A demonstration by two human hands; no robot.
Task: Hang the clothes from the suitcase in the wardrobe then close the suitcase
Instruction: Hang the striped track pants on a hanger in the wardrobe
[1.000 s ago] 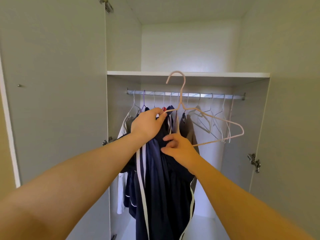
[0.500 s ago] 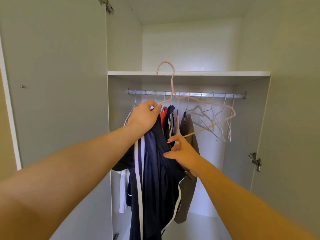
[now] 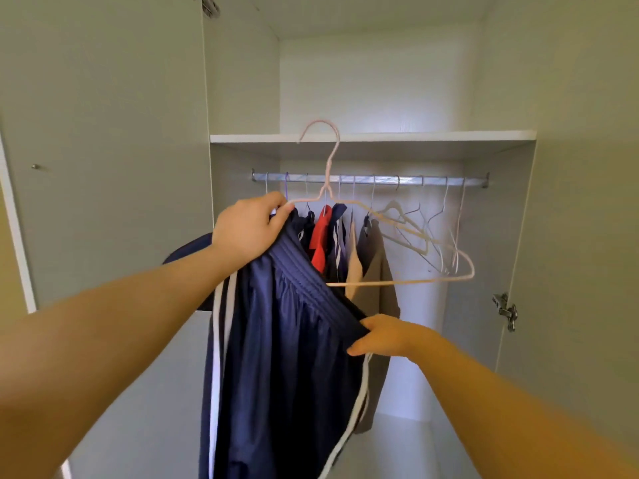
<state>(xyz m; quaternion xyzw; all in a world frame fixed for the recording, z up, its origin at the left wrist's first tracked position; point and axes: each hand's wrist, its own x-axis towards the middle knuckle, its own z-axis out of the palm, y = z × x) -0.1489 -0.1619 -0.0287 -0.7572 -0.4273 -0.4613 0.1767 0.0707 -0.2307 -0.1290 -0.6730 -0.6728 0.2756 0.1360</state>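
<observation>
We see rail (image 3: pixel 408 180) crowded w/ hung clothes (image 3: pixel 320 233) left-mid, empty hangers (image 3: pixel 411 229) right; open room below hangers, shelf (image 3: pixel 415 136) close above.

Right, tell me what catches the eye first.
Navy shorts with white side stripes fill the centre, their waistband stretched between the left hand, high up, and the right hand, lower down. The left hand grips a pale pink wire hanger, its hook in front of the white shelf, above the crowded metal rail.

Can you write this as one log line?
step: fitting navy shorts onto pink hanger | left hand: grips hanger and waistband | right hand: grips waistband | hanger: not on rail
</observation>
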